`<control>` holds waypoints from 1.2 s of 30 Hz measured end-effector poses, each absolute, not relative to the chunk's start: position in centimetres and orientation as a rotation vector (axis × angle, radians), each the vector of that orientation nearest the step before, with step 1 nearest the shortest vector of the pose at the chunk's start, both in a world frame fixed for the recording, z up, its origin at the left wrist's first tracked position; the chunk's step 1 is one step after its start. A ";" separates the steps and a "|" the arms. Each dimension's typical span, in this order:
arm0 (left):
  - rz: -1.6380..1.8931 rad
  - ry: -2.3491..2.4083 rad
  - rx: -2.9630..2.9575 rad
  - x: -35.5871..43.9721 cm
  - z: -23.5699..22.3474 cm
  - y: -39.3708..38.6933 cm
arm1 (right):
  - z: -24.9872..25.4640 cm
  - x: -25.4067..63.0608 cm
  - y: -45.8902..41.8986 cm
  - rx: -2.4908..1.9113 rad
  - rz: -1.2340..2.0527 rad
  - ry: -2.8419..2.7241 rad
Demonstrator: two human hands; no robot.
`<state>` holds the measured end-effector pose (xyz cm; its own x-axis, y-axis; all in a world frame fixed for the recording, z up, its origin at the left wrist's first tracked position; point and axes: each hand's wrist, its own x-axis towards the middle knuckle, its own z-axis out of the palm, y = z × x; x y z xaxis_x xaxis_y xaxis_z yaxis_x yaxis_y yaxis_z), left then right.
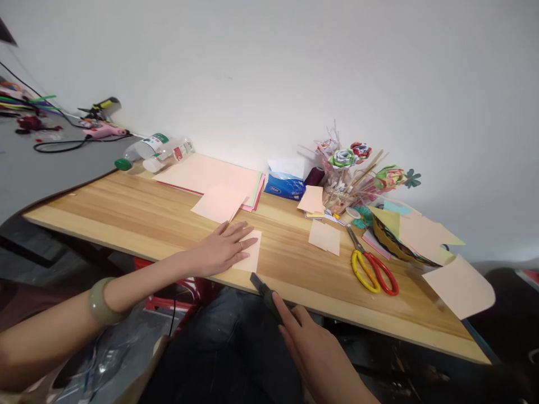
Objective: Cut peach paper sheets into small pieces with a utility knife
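Observation:
My left hand (223, 247) lies flat with fingers spread on a small pale pink paper piece (251, 252) near the front edge of the wooden table (138, 216). My right hand (309, 345) is below the table edge, fingers closed round a dark utility knife (264, 292) whose tip points at the lower corner of that paper. A green bangle sits on my left wrist.
Red and yellow scissors (373, 269) lie to the right. A stack of pink sheets (210, 177), a blue tissue pack (285, 186), paper flowers on sticks (351, 168) and loose paper pieces (324, 237) fill the back. Bottles (145, 150) and a glue gun (103, 132) lie far left.

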<state>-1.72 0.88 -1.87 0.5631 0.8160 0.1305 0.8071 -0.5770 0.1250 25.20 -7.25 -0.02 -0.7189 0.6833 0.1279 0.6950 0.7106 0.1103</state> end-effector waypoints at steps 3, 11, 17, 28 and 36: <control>0.233 1.453 2.710 -1.6 -1.7 0.8 | 0.0 25.1 -7.3 -1.148 -0.247 -2.832; 0.251 1.475 2.719 -1.5 -1.7 0.9 | 0.9 24.7 -7.0 -1.211 -0.270 -2.884; 0.142 1.447 2.675 -1.3 -1.2 0.9 | 1.3 24.6 -6.8 -1.271 -0.293 -2.926; 0.036 1.455 2.655 -1.2 -0.8 0.8 | 2.2 24.4 -6.8 -1.418 -0.179 -2.981; 0.035 1.473 2.646 -1.0 -0.9 1.8 | 4.2 23.1 -5.2 -1.607 0.137 -3.053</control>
